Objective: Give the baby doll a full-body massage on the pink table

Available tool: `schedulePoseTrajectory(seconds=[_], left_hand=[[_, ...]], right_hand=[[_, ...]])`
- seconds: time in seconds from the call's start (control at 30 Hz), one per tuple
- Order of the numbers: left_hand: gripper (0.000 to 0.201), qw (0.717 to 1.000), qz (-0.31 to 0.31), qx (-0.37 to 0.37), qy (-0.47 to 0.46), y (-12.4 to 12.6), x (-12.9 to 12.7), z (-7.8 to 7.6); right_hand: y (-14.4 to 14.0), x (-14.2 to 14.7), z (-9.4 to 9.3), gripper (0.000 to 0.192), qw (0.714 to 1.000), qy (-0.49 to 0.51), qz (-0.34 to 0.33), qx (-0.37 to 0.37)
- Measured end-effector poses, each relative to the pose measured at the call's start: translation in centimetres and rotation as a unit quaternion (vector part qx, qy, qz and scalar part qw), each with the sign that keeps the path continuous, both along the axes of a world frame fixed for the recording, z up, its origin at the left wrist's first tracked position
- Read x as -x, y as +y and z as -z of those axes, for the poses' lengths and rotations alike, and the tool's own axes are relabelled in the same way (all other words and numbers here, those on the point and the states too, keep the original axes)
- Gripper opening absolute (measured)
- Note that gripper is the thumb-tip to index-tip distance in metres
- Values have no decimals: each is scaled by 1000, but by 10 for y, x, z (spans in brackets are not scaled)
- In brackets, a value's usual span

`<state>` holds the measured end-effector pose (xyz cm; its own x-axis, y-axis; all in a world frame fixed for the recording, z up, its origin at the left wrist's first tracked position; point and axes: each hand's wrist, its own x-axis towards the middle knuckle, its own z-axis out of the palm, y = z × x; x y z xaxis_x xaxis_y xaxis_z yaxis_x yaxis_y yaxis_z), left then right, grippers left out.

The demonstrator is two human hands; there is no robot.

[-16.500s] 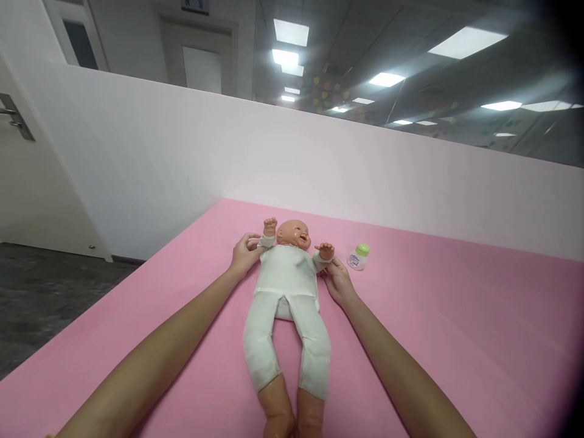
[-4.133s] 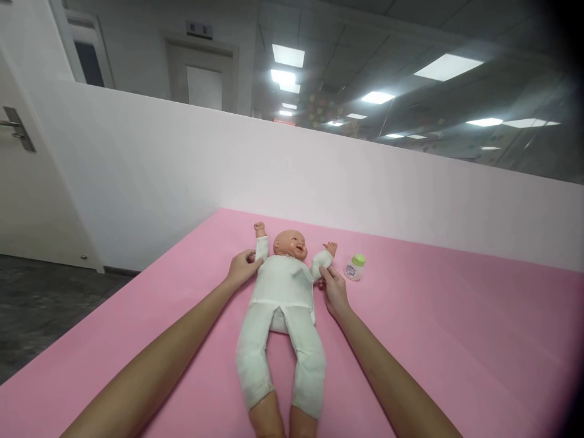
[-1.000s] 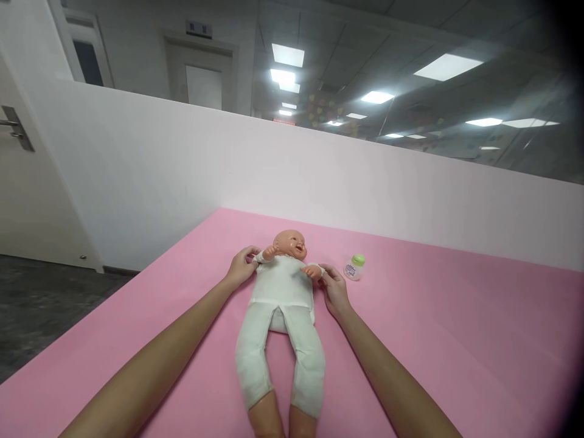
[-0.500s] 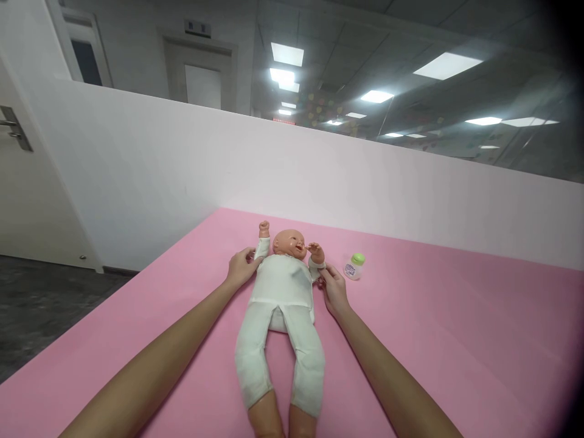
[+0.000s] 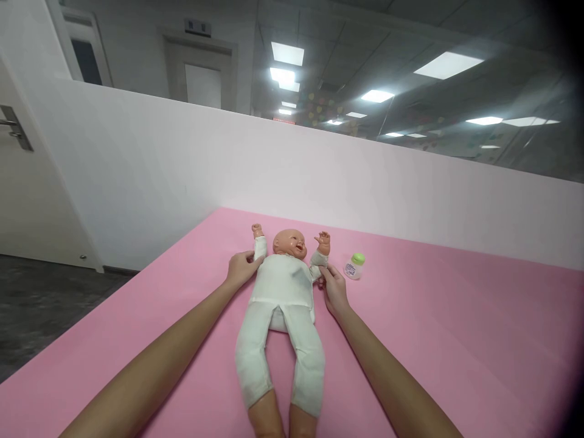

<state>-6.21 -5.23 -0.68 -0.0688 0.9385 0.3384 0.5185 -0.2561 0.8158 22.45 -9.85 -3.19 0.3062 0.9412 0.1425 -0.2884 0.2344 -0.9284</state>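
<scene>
A baby doll with a white cloth body lies on its back on the pink table surface, its head toward the wall. My left hand is closed round the doll's upper arm on the left, and that arm points up past the head. With thumb and fingers, my right hand grips the doll's other arm near the elbow; that forearm is raised, the little palm spread. Part of my fingers is hidden behind each doll arm. A small clear bottle with a green cap stands just right of my right hand.
Behind the table runs a low white partition wall. A door with a metal handle is at the left, above dark flooring. The table's left edge slants toward the lower left.
Both doll arms have swung outward, away from its head. The hand on the right has moved off the doll's face, up and to the right. My hands have barely shifted.
</scene>
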Motion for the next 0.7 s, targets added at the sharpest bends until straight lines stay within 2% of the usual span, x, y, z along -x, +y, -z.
schedulePoseTrajectory(seconds=[0.1,0.27,0.53,0.7], left_hand=[[38,999,5,-11,37,0,0,0],[32,998,11,-40,45,2,1,-1],[33,1000,14,-4,-25,3,4,2],[36,996,61,-2,-68,6,5,3]], right_hand=[[1,0,2,30,1000,-4,1,-6],[4,-2,6,39,1000,-8,4,-4],[2,-2,5,38,1000,-6,-4,-7],[0,-1,4,28,999,-14,-22,-32]])
